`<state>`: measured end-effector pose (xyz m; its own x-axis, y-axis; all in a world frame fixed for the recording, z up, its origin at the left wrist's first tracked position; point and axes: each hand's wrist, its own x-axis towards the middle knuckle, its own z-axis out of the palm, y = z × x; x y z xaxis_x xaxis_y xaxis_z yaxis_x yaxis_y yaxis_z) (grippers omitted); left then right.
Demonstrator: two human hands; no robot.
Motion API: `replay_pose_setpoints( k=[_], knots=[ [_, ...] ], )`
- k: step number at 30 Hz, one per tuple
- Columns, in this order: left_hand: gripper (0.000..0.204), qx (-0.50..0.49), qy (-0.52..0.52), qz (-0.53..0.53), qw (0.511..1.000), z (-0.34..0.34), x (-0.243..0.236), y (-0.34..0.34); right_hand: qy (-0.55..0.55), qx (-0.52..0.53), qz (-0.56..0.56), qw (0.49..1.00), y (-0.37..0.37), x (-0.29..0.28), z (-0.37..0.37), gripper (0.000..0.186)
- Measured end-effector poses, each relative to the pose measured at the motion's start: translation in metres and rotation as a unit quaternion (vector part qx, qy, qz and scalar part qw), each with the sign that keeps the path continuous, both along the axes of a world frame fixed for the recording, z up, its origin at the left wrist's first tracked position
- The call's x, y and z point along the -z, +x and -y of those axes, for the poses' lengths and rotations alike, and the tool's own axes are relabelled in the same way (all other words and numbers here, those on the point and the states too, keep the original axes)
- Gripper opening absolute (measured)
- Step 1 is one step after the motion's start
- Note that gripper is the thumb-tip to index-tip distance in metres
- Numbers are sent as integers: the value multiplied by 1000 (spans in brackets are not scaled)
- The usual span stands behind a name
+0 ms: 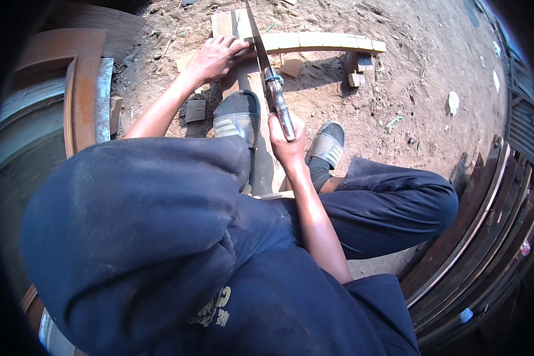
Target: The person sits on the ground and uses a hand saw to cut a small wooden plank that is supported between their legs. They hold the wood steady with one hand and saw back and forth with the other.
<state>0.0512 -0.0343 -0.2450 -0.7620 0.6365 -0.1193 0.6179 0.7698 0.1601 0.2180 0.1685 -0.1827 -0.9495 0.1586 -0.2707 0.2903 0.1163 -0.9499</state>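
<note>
My right hand (288, 141) is closed round the handle of a handsaw (263, 52), whose blade points away from me. The blade crosses a long, pale wooden strip (323, 41) marked with several cross lines. Just left of the blade, my left hand (210, 59) grips the strip and presses it down, fingers pointing right and partly covering the wood. Beneath them a wooden plank (241, 77) runs from the far side toward me. My left sandalled foot (237, 115) rests on this plank. How deep the saw sits in the strip I cannot tell.
Small wood blocks (356, 79) stand under the strip's right end. Offcuts (196, 111) lie on the sandy ground. A brown wooden frame (89, 77) stands at the left, and long dark boards (477, 219) are stacked at the right. My right foot (326, 145) is beside the plank.
</note>
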Motion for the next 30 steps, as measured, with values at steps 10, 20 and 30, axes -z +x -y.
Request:
replay_pose_setpoints(
  k=[10, 20, 30],
  knots=[
    [61, 2, 23, 2, 1000, 1, 2, -1, -8, -2, -12, 1000, -2, 7, 1, 16],
    [58, 3, 23, -3, 1000, 4, 1, -2, -1, -2, -8, 1000, -3, -1, 6, 18],
    [59, 3, 31, -10, 999, 2, 5, -3, -9, -4, -18, 1000, -2, 5, 3, 20]
  ],
)
